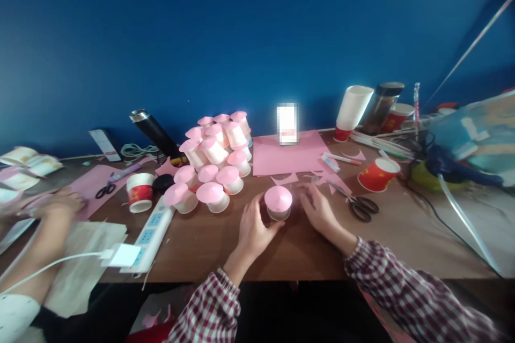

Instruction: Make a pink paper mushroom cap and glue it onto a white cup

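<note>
Lower centre of frame: one paper cup [278,215] with a pink cone [278,198] on top stands on the brown table [201,246]. Left hand [252,226] is closed around the cup from its left side, thumb across the front near the base, fingers along the far left. Right hand [319,210] lies just to the right of the cup, apart from it, fingers loosely bent; tips blurred, cannot tell whether they pinch anything. Left of centre: a cluster of cone-topped cups [214,151], close together, the rear ones higher in frame. Centre, behind the hands: a pink sheet [287,158] with scraps at its near edge. Right of centre: black-handled scissors [362,207], a tilted red cup [377,175] just above. Lower left: white power strip [151,229]; far left, a co-worker's blurred hand [64,201].
</note>
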`<state>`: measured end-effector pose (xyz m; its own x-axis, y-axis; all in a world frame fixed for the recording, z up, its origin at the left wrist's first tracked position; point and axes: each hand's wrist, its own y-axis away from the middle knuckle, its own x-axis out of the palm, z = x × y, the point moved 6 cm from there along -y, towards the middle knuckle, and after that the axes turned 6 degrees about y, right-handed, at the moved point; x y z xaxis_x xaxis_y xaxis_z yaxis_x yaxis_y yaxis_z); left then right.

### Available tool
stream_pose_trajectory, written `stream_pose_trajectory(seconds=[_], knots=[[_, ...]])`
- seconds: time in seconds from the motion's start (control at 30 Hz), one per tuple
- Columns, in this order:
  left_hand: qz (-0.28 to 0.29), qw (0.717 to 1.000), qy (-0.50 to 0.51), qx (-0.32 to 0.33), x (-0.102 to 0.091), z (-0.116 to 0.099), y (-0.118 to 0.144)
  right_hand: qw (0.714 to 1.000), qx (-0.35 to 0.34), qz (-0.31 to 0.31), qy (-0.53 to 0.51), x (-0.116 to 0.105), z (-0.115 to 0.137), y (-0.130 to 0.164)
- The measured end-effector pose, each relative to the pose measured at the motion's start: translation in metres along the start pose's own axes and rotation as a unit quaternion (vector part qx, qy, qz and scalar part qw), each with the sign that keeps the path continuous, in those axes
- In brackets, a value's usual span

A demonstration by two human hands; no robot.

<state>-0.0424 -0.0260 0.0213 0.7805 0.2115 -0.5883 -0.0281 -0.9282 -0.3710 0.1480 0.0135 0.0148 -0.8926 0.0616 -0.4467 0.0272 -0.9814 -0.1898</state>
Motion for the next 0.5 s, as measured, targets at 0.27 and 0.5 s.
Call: stream_pose_trajectory(seconds=[0.27,0.5], knots=[[-0.017,0.999,-0.037,-0.030,0.006,0.004,-0.005,0.998,-0.038,0.008,0.057,0.003,0.005,0.002],[-0.053,0.997,-0.048,-0.015,-0.006,0.004,-0.002,0.997,-0.034,-0.001,0.068,0.002,0.005,0.003]])
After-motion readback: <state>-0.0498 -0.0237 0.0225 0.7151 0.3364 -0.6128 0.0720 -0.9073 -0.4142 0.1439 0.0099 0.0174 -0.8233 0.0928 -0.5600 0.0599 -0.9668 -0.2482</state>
